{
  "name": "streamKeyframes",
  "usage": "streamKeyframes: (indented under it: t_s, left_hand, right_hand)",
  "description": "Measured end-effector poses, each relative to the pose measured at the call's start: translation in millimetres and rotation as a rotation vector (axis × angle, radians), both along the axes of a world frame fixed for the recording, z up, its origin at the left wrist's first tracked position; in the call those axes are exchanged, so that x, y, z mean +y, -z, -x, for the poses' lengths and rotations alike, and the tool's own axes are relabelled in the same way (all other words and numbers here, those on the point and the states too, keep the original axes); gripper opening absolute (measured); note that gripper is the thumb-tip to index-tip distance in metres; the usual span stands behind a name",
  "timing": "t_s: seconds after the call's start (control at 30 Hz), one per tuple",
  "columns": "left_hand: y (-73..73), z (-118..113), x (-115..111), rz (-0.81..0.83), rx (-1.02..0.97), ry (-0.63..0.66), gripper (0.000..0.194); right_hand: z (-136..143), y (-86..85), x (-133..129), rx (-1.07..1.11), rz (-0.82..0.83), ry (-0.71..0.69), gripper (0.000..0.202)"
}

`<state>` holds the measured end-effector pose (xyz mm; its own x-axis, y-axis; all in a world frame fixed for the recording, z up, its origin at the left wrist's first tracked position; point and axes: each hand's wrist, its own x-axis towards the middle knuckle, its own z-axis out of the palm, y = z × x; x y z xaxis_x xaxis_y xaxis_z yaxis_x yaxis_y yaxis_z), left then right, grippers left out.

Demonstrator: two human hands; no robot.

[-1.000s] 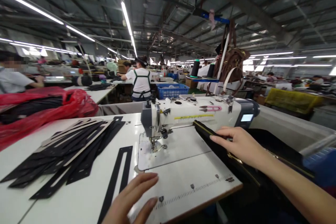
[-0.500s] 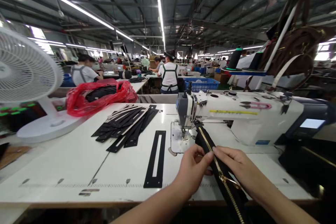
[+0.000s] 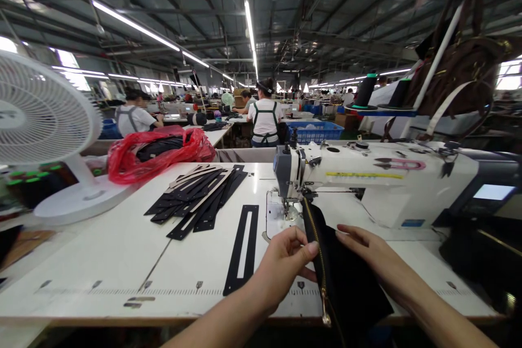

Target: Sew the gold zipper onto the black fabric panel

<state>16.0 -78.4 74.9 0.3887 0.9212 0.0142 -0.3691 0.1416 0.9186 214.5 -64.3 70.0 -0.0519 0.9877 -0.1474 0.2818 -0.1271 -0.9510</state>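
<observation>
Black, soft cloth (image 3: 354, 277) with a gold-toothed zip (image 3: 313, 223) lies on the white table (image 3: 101, 266), just right of the white sewing machine's (image 3: 367, 168) needle. The left hand (image 3: 281, 263) has its thumb and fingers together, clamped on the cloth's left side by the zip, likely to keep it straight. The right hand (image 3: 377, 255) rests on the cloth's right side, maybe to keep it flat; I cannot tell if it pinches. The zip is the long way of the cloth: its far end points at the machine, and its near end, with the gold pull (image 3: 325, 315), points toward the person and a bit right.
</observation>
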Motion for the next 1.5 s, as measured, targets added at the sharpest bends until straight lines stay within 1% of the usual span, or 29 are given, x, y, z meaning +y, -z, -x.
streamKeyframes:
  t_s: [0.07,0.13,0.2,0.27,0.3,0.37,0.47,0.53,0.63,0.67,0.73,0.8,0.83,0.9,0.97,1.0,1.03,1.1,1.17,1.2,1.27,1.33,1.4,1.5]
  left_hand:
    - [1.7,2,2,0.005,-0.004,0.007,0.049]
    - [3.8,4,5,0.026,0.008,0.008,0.050]
    - [6.5,5,8,0.060,0.034,0.003,0.050]
    - [9.6,6,11,0.093,0.061,-0.009,0.051]
    - [11.1,6,12,0.105,0.070,-0.017,0.051]
    - [14.0,4,15,0.118,0.082,-0.023,0.051]
    - [18.4,1,17,0.126,0.097,-0.026,0.051]
    - [22.1,0,17,0.133,0.109,-0.039,0.053]
    - [30.1,-1,17,0.132,0.137,-0.053,0.053]
    - [33.5,0,18,0.129,0.154,-0.056,0.053]
    - [41.2,1,21,0.125,0.231,-0.053,0.049]
    - [49.0,2,27,0.117,0.368,-0.033,0.044]
    - [52.4,3,31,0.111,0.436,-0.023,0.040]
    - [56.9,7,39,0.089,0.532,-0.022,0.035]
    - [57.5,14,44,0.066,0.560,-0.063,0.031]
    - [56.4,20,45,0.035,0.582,-0.098,0.030]
    - [54.6,26,45,-0.035,0.625,-0.134,0.033]
    - [50.4,37,41,-0.290,0.770,-0.152,0.046]
    - [46.9,45,36,-0.587,0.947,-0.059,0.061]
    - [45.7,46,34,-0.693,1.020,0.011,0.068]
    - [43.7,44,31,-0.773,1.112,0.126,0.080]
    - [41.3,39,31,-0.800,1.165,0.169,0.087]
    - [38.6,34,34,-0.839,1.192,0.189,0.088]
    - [37.8,32,38,-0.925,1.217,0.213,0.089]
  right_hand:
    - [-4,-3.6,1,0.159,0.108,-0.010,0.049]
    - [-11,-5.3,5,0.236,0.126,0.021,0.045]
    - [-17,-4.9,10,0.117,0.007,0.130,0.043]
    - [-20,-2.0,15,-0.091,-0.157,0.203,0.043]
    - [-20,0.5,17,-0.191,-0.222,0.202,0.043]
    - [-18,7.8,21,-0.372,-0.296,0.143,0.043]
    - [-11,21.3,25,-0.557,-0.316,0.052,0.044]
    - [-8,27.9,26,-0.609,-0.323,0.018,0.043]
    - [-8,30.5,23,-0.636,-0.371,-0.009,0.039]
    - [-10,30.3,22,-0.649,-0.395,0.016,0.038]
    - [-14,30.8,22,-0.694,-0.448,0.134,0.034]
    - [-18,34.8,24,-0.741,-0.463,0.247,0.029]
    - [-19,38.1,26,-0.757,-0.457,0.272,0.026]
    - [-21,45.2,30,-0.761,-0.420,0.262,0.024]
    - [-22,49.0,33,-0.720,-0.388,0.234,0.024]
    - [-23,48.7,34,-0.691,-0.376,0.227,0.026]
    - [-23,46.9,34,-0.661,-0.367,0.219,0.029]
    - [-23,39.8,31,-0.530,-0.311,0.204,0.036]
    - [-20,31.8,24,-0.298,-0.187,0.179,0.041]
    - [-17,28.9,20,-0.169,-0.116,0.156,0.042]
    - [-12,26.7,12,0.038,-0.002,0.100,0.045]
    - [-8,29.1,8,0.100,0.030,0.058,0.048]
    - [-6,32.7,7,0.065,0.019,0.053,0.051]
    - [-9,34.5,10,-0.110,-0.085,0.058,0.050]
